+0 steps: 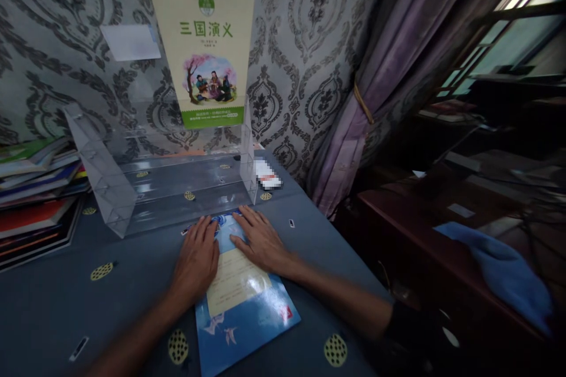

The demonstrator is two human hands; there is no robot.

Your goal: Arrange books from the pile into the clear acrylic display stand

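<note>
Lying stacked at far left, books (35, 206), clear acrylic rack (105, 174), 三国演义 book (206, 47) upright at it, left hand (198, 256) palm down, fingers extended, blue glossy book (247, 330) beneath, flat on tablecloth (144, 262), unclamped, right hand (262, 244) palm down, fingers slightly apart, tied purple curtain (375, 70).

The slate-blue table (39, 306) is printed with yellow, black-spotted pineapples (178, 347). Towards its right edge, a blue book (246, 309) carries a cream panel (236, 280), pale birds (230, 336) and a red mark (285, 311). By its back edge, a cream book (207, 50) has green lettering (206, 29) and a green band (213, 117). Grey wallpaper (316, 6) bears dark scrolls; the curtain (375, 70) is purple
</note>
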